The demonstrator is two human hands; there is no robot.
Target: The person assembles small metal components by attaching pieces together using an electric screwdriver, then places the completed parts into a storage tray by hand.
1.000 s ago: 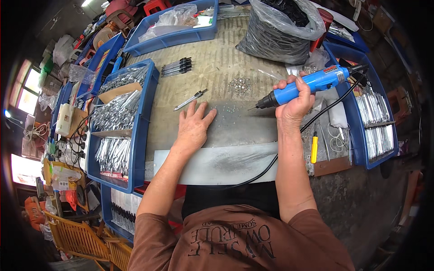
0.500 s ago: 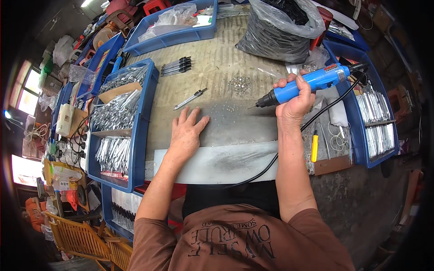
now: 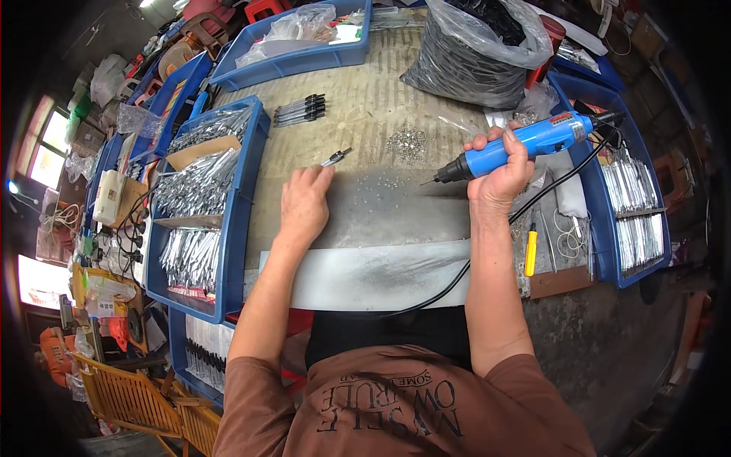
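My right hand (image 3: 499, 167) is wrapped round a blue electric screwdriver (image 3: 525, 143), whose thin bit points left just above the work surface. My left hand (image 3: 306, 202) has its fingers bent together over the near end of a slim silver-and-black rod (image 3: 335, 158); the far, black end sticks out past the fingertips. Between the hands, small shiny screws or similar bits (image 3: 381, 185) lie scattered on a grey-stained patch, with a denser pile of small metal pieces (image 3: 408, 145) behind them. Several like rods (image 3: 300, 111) lie side by side farther back.
A blue divided bin (image 3: 236, 221) of silver rods stands at left, another blue bin (image 3: 626, 276) at right. A plastic bag (image 3: 472, 72) of dark parts sits at the back. A yellow-handled screwdriver (image 3: 531, 253) lies at right. A black cable (image 3: 445, 288) runs past my right forearm.
My left hand has moved from lying spread on the table to closing over the near end of the single rod. My right hand and the electric screwdriver have barely moved.
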